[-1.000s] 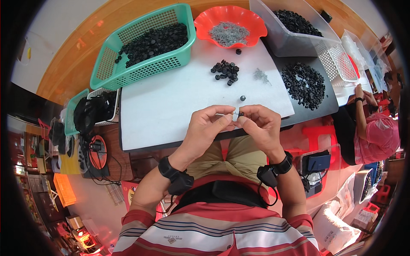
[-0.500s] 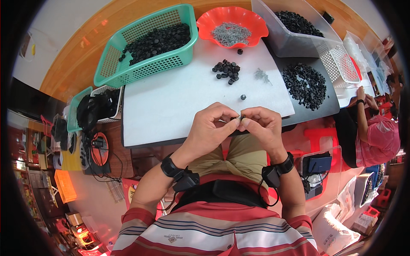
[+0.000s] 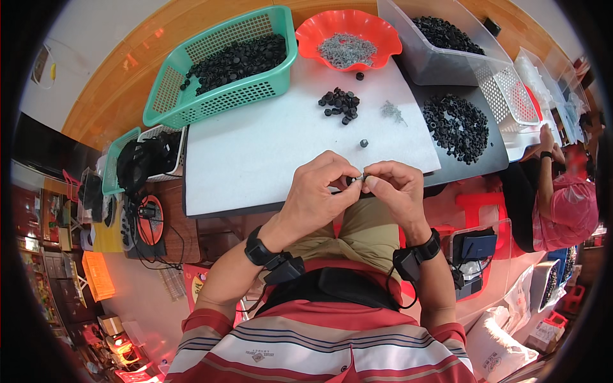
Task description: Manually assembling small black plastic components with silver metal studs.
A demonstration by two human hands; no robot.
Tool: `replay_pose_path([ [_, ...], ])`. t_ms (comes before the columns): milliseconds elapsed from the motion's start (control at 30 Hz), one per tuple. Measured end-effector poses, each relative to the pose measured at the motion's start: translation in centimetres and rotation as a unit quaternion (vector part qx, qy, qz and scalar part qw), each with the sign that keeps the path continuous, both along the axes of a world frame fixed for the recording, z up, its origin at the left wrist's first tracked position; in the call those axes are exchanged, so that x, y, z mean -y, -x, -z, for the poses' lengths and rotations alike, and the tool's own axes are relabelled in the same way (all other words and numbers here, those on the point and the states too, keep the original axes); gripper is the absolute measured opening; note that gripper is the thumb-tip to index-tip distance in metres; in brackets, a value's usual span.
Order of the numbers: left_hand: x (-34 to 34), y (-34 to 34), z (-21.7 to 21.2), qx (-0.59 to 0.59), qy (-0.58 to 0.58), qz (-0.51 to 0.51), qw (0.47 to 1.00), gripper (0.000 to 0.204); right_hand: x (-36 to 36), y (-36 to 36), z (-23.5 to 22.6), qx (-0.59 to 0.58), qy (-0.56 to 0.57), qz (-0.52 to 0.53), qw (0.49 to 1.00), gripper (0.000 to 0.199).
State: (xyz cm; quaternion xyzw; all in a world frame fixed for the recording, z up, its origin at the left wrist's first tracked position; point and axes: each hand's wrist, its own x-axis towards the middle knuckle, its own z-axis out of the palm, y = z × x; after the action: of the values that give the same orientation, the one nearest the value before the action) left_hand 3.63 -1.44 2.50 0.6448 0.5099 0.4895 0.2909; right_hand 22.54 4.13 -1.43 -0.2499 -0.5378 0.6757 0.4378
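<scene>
My left hand [image 3: 322, 188] is pinched on a small black plastic cap [image 3: 350, 181], just over the table's front edge. My right hand [image 3: 397, 191] meets it fingertip to fingertip, pinching a tiny part with a silvery bit [image 3: 360, 178] showing; its exact kind is too small to tell. One black cap [image 3: 364, 143] stands alone on the white mat [image 3: 255, 153], beyond my fingers. Farther back lie a loose cluster of black caps [image 3: 340, 104] and a small heap of thin silvery metal pieces [image 3: 393, 112].
A green basket [image 3: 220, 99] of black parts stands at the back left, beside a red bowl [image 3: 305, 39] of metal pieces. At the right are a clear bin [image 3: 434, 67] and a pile of black parts [image 3: 455, 127] on a dark board. Another person [image 3: 562, 204] works at far right.
My fingertips have parted slightly, so the black cap and a silvery bit show more plainly between them. The things on the table have stayed in place.
</scene>
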Motion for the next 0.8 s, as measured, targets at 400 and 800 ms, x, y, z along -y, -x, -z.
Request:
replay_pose_path([
  [400, -0.2, 0.2, 0.3, -0.035, -0.013, -0.016, 0.999, 0.011, 0.6, 0.7, 0.4, 0.002, -0.052, 0.068, 0.996, 0.013],
  [800, -0.4, 1.6, -0.4, -0.042, -0.008, 0.036, 0.998, 0.013, 1.0, 1.4, 0.0, 0.057, -0.113, 0.107, 0.986, 0.012],
])
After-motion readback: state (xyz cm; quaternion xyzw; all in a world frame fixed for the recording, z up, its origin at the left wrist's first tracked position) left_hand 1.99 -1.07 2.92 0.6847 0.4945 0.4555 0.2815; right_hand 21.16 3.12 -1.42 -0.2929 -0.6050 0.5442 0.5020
